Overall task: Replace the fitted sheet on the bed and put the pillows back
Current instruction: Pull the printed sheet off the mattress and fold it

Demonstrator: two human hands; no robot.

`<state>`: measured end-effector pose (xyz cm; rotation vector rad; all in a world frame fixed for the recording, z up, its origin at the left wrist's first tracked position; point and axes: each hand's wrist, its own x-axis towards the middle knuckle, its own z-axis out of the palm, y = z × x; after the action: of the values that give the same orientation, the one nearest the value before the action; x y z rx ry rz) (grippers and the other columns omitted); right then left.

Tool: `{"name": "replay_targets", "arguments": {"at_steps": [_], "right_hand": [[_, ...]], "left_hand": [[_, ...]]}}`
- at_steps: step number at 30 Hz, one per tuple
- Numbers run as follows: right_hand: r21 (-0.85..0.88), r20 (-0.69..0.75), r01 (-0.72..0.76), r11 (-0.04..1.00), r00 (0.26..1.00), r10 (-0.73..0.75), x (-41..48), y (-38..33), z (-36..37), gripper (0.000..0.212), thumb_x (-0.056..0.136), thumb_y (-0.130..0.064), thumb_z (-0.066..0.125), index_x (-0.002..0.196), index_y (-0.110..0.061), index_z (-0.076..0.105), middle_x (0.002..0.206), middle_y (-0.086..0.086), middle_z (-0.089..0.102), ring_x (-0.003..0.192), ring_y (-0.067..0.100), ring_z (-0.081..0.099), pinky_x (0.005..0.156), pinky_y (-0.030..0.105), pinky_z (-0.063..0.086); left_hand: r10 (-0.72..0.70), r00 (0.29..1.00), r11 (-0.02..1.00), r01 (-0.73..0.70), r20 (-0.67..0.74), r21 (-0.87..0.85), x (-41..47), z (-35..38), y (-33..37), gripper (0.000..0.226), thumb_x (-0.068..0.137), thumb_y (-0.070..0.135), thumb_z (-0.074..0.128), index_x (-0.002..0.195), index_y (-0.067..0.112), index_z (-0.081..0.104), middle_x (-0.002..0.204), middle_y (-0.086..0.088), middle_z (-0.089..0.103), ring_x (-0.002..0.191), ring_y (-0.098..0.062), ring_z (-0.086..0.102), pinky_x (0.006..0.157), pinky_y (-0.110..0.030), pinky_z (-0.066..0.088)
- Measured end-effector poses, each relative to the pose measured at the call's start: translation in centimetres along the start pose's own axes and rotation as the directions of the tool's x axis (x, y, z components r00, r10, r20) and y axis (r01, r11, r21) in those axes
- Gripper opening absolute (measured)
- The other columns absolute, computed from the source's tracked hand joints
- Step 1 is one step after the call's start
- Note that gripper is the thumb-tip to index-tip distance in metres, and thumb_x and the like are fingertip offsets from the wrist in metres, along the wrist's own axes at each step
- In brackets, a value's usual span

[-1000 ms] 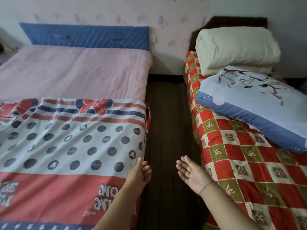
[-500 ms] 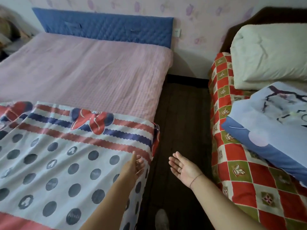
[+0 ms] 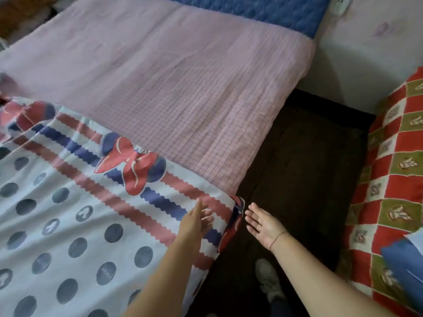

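A patterned fitted sheet, white with grey dots, red and blue wavy stripes and a red bow, covers the near half of the left bed. Beyond it the pink checked mattress pad lies bare up to the blue quilted headboard. My left hand hovers open over the sheet's right edge, close to its bunched corner. My right hand is open, palm up, just right of that corner over the dark floor. A blue pillow's corner shows at the far right.
A second bed with a red, green and white checked cover stands on the right. A dark wooden floor aisle runs between the beds, with my shoe on it. A wall socket sits by the headboard.
The view has tilted down and moved closer to the left bed. Both hands have advanced toward the sheet's right corner. The pillows on the right bed have mostly left the frame.
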<state>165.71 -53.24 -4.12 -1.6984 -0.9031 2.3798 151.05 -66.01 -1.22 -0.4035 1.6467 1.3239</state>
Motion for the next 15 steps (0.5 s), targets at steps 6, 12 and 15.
{"name": "replay_targets", "arguments": {"at_steps": [6,12,15], "right_hand": [[-0.407,0.147,0.11,0.907,0.988,-0.054,5.6,-4.5,1.6,0.025,0.09,-0.033,0.064,0.114,-0.027,0.06,0.114,-0.006,0.063,0.115,0.015,0.054,0.098,0.033,0.044],[-0.574,0.322,0.222,0.788,0.946,-0.032,7.4,-8.0,7.4,0.023,0.089,-0.035,0.064,0.11,-0.027,0.06,0.11,-0.005,0.063,0.097,0.009,0.057,0.069,0.023,0.045],[-0.626,0.319,0.2,0.753,0.948,0.014,7.1,-8.6,10.1,0.022,0.089,-0.032,0.064,0.108,-0.022,0.06,0.1,-0.003,0.066,0.087,0.01,0.061,0.062,0.022,0.046]], "left_hand": [[-0.166,0.985,0.965,0.15,-0.055,-0.217,2.0,5.6,-3.0,0.046,0.098,0.049,0.043,0.103,0.009,0.065,0.086,-0.009,0.066,0.079,-0.022,0.062,0.079,-0.031,0.053],[-0.22,0.972,0.876,0.162,-0.078,-0.454,0.9,6.3,-3.0,0.043,0.098,0.046,0.045,0.106,0.009,0.065,0.096,-0.012,0.071,0.089,-0.025,0.068,0.078,-0.034,0.06],[-0.225,0.971,0.811,0.141,-0.081,-0.567,0.1,4.6,-2.1,0.044,0.099,0.044,0.044,0.108,0.006,0.063,0.086,-0.008,0.064,0.073,-0.018,0.061,0.055,-0.024,0.054]]}}
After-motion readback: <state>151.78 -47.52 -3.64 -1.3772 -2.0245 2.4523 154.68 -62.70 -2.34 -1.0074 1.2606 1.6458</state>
